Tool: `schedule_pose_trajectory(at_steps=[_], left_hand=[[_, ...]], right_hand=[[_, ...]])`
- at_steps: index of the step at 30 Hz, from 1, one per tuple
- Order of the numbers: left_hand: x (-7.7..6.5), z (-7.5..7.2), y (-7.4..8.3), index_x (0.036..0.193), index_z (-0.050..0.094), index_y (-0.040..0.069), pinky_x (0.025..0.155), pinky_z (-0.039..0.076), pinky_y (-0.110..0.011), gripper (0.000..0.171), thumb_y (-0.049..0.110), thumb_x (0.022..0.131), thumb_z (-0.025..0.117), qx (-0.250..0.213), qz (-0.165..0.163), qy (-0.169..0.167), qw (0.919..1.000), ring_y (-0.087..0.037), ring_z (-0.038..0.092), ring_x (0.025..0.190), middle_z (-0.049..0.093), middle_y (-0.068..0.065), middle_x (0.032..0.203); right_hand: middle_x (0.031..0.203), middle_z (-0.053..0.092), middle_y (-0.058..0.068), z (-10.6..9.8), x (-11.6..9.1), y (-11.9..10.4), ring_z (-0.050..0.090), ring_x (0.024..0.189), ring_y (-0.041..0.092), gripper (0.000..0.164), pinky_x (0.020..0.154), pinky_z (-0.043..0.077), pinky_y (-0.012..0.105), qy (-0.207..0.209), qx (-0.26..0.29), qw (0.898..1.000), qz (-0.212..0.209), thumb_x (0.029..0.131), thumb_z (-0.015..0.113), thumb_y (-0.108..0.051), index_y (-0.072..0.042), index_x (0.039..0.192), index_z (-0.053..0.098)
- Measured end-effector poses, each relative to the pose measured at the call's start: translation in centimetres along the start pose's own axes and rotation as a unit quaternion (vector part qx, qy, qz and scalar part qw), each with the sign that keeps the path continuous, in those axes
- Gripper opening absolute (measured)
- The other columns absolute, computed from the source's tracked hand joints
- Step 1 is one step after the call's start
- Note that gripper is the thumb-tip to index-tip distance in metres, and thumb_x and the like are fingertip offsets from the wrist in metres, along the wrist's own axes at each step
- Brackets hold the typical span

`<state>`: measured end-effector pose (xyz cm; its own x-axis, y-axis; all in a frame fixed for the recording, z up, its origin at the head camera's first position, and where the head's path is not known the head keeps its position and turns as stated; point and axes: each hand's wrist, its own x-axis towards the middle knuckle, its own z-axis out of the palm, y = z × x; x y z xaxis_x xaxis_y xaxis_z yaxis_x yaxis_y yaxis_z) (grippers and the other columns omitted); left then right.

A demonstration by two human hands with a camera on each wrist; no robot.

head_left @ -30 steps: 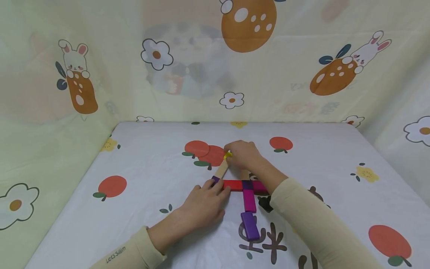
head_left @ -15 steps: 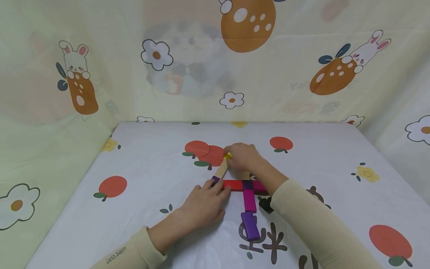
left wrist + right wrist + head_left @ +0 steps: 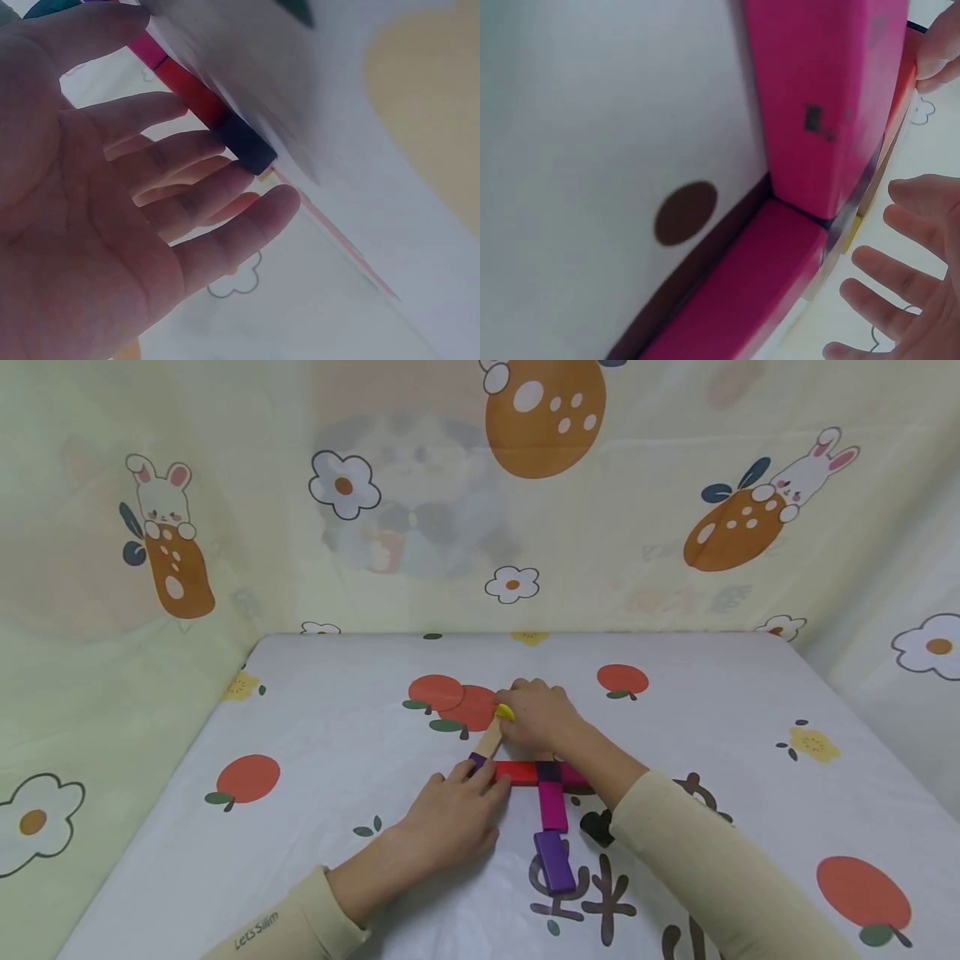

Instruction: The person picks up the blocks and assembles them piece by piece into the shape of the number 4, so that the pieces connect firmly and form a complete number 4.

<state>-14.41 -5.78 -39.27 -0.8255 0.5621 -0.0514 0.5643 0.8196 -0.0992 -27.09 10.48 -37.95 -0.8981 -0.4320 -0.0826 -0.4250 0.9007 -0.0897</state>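
Note:
In the head view, flat coloured blocks form a branching row. A red block (image 3: 515, 773) meets a dark purple block (image 3: 548, 772), with a magenta block (image 3: 553, 805) and a tilted purple block (image 3: 555, 862) running down from it. My left hand (image 3: 453, 817) rests its extended fingertips on the red block and on another dark purple block (image 3: 247, 146) at the row's left end. From there a bare wooden block (image 3: 488, 739) slants up to a yellow piece (image 3: 506, 712). At that piece is my right hand (image 3: 542, 717); the right wrist view shows its fingers spread and loosely straight.
A second wooden block (image 3: 546, 757) and the row's right magenta block (image 3: 742, 285) are partly covered by the right arm. The white tablecloth (image 3: 360, 727) carries printed fruit and lettering. Patterned curtains (image 3: 420, 543) enclose the table's back and sides.
The yellow piece has turned slightly and more of it shows beside my right hand, which has shifted a little. My left hand stays on the blocks. The whole head view has drifted slightly.

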Motion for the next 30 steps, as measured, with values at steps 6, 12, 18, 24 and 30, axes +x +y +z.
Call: schedule_pose_trajectory(at_steps=[6, 12, 18, 24, 30], left_hand=[[0.2, 0.0, 0.1, 0.150, 0.055, 0.022, 0.093, 0.058, -0.046, 0.068, 0.047, 0.090, 0.075, -0.005, -0.005, -0.015, 0.9999, -0.028, 0.053, 0.135, 0.054, -0.006, 0.153], [0.2, 0.0, 0.2, 0.150, 0.055, 0.023, 0.095, 0.058, -0.046, 0.069, 0.048, 0.089, 0.076, -0.006, -0.008, -0.020, 0.9997, -0.028, 0.052, 0.136, 0.053, -0.006, 0.153], [0.3, 0.1, 0.2, 0.150, 0.054, 0.023, 0.096, 0.058, -0.047, 0.070, 0.048, 0.089, 0.077, -0.009, -0.008, -0.019, 0.9997, -0.029, 0.051, 0.137, 0.053, -0.006, 0.153], [0.3, 0.1, 0.2, 0.150, 0.054, 0.022, 0.098, 0.057, -0.049, 0.069, 0.047, 0.089, 0.076, -0.016, -0.009, -0.021, 0.9996, -0.030, 0.051, 0.138, 0.053, -0.006, 0.154], [0.2, 0.1, 0.2, 0.150, 0.054, 0.022, 0.099, 0.056, -0.050, 0.069, 0.046, 0.090, 0.076, -0.020, -0.009, -0.023, 0.9995, -0.030, 0.051, 0.139, 0.052, -0.006, 0.155]], right_hand=[[0.139, 0.062, 0.015, -0.3, -0.5, 0.4, 0.058, 0.126, 0.036, 0.048, 0.101, 0.052, 0.060, 0.024, 0.018, 1.000, 0.006, 0.096, 0.066, -0.031, -0.019, 0.142, 0.063], [0.139, 0.063, 0.015, -0.5, -1.3, 0.9, 0.061, 0.123, 0.037, 0.045, 0.097, 0.054, 0.058, 0.044, 0.043, 0.998, 0.010, 0.095, 0.068, -0.029, -0.019, 0.139, 0.067], [0.138, 0.064, 0.015, -0.9, -2.6, 0.9, 0.062, 0.122, 0.036, 0.047, 0.094, 0.057, 0.053, 0.064, 0.047, 0.997, 0.002, 0.093, 0.070, -0.028, -0.016, 0.138, 0.067], [0.137, 0.065, 0.015, -1.3, -3.8, 0.9, 0.061, 0.124, 0.036, 0.044, 0.097, 0.056, 0.054, 0.083, 0.051, 0.995, -0.005, 0.095, 0.069, -0.027, -0.015, 0.137, 0.068], [0.134, 0.067, 0.014, -1.5, -4.8, 1.0, 0.062, 0.122, 0.036, 0.042, 0.096, 0.057, 0.053, 0.101, 0.066, 0.993, -0.013, 0.095, 0.070, -0.026, -0.014, 0.134, 0.070]])
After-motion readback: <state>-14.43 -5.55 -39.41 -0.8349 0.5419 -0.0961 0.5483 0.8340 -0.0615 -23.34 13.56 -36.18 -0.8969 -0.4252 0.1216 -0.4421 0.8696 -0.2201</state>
